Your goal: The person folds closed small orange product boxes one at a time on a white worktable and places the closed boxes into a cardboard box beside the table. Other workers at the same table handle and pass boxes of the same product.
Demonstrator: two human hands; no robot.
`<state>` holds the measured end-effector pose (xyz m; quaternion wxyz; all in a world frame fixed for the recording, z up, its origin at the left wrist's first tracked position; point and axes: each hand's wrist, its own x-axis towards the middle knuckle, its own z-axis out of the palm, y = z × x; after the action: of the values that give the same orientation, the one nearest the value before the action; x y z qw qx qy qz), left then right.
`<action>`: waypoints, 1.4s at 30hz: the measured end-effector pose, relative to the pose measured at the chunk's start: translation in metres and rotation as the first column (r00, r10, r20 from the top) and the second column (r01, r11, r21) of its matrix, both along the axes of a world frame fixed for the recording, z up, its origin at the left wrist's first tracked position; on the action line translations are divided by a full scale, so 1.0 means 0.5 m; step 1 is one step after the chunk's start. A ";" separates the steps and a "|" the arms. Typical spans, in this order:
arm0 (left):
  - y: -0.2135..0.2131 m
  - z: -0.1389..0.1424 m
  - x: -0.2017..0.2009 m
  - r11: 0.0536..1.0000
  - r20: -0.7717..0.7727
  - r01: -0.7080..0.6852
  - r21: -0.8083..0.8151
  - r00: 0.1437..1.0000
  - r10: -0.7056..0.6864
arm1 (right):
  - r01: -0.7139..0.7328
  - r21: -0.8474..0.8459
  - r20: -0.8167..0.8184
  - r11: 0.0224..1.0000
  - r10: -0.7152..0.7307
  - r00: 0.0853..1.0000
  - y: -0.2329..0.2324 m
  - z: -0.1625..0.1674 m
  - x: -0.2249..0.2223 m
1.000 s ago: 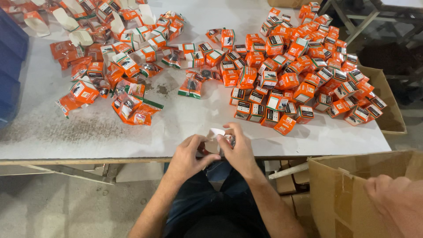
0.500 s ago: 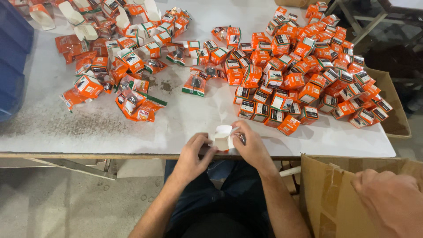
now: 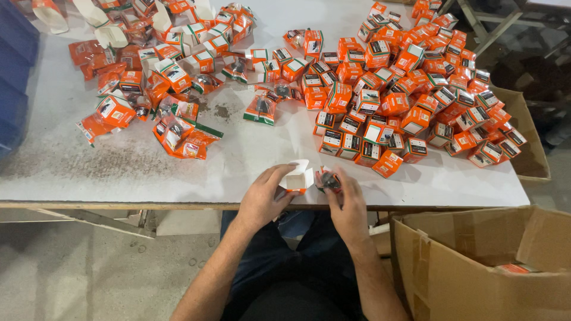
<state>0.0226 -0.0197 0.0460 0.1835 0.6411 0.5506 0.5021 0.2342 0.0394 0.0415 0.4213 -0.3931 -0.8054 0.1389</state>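
left hand (image 3: 262,199): closed around a small open box (image 3: 297,179), orange outside, white flaps up, thumb and fingers on its sides
right hand (image 3: 347,205): pinched shut on a small dark part in clear wrap (image 3: 328,181), fingertips on it, just right of the box
box vs part: side by side, nearly touching; cannot tell if part has entered the opening
position: both hands close together at the near table (image 3: 250,151) edge, forearms coming up from below
ahead-right of right hand: big heap of closed orange boxes (image 3: 410,89), nearest ones just beyond the fingertips
ahead of left hand: single orange-and-green packet (image 3: 260,109) lying alone, well apart
ahead-left of left hand: loose orange packets and flat sachets (image 3: 178,134), plus more boxes farther back, some open with white flaps
far left: blue bin (image 3: 15,77) at the table's edge
right of right hand, below table level: open cardboard carton (image 3: 476,267), a bit of orange visible inside
farther right, past table edge: second cardboard carton (image 3: 526,142) on the floor
under hands: person's dark trousers (image 3: 297,267), grey floor to the left
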 end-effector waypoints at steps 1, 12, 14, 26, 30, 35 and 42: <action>0.001 0.003 0.001 0.999 0.025 0.001 -0.046 1.000 0.000 | 0.019 0.011 -0.082 1.000 -0.018 0.996 -0.001 -0.002 0.000; 0.009 0.001 -0.004 0.984 -0.112 0.027 0.175 0.994 -0.008 | -0.276 0.268 0.145 0.923 0.245 0.959 0.007 0.061 -0.070; 0.008 -0.002 -0.002 0.983 -0.136 0.024 0.183 0.991 0.001 | -0.237 0.189 0.083 0.953 0.225 0.971 0.017 0.057 -0.083; 0.027 -0.018 0.010 0.971 -0.350 -0.080 0.224 0.924 0.156 | -0.079 0.285 0.186 0.955 0.026 0.982 0.013 0.037 -0.077; 0.014 -0.030 0.010 0.932 -0.192 -0.144 0.332 0.957 0.216 | -0.103 0.206 0.170 0.973 0.068 0.983 0.017 0.032 -0.080; 0.003 -0.015 0.011 0.886 -0.321 -0.088 0.455 0.912 0.256 | -0.116 0.146 0.136 0.983 0.096 0.986 0.011 0.019 -0.080; 0.006 0.013 0.019 0.906 -0.367 -0.024 0.423 0.909 0.196 | -0.167 0.106 0.067 0.980 0.161 0.985 0.013 -0.003 -0.076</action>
<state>0.0323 -0.0169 0.0526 -0.1010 0.7215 0.4949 0.4736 0.1964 0.0458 0.0400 0.4058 -0.3052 -0.8536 0.1166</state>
